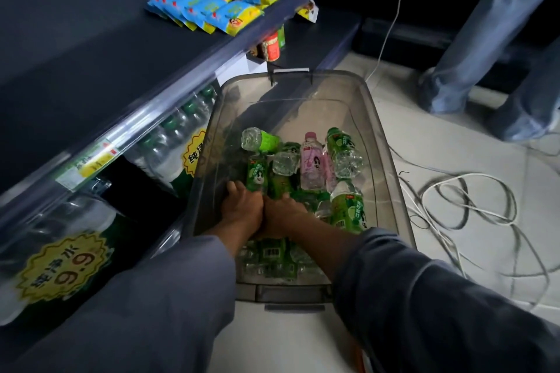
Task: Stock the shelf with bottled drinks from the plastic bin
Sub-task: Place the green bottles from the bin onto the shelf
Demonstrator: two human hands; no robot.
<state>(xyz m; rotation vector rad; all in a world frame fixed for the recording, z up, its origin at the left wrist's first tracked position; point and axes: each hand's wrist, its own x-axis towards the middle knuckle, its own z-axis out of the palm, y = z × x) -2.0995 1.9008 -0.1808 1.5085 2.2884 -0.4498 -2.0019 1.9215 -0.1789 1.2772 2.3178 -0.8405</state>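
Green-labelled bottles (347,206) lie in a heap in the plastic bin (391,160), middle of the frame, most pointing away. Both hands, left (242,209) and right (281,215), reach in together; I cannot tell what they hold. The shelf (91,48) is upper left. A yellow sticker (65,266) reads "9.9".

I'm losing both hands' fingertips among the bottles (312,160) in the bin (378,142), so their grips are staying unclear. My sleeves are covering the bin's near corners. The frame top is cutting off the bystander's legs (485,39).
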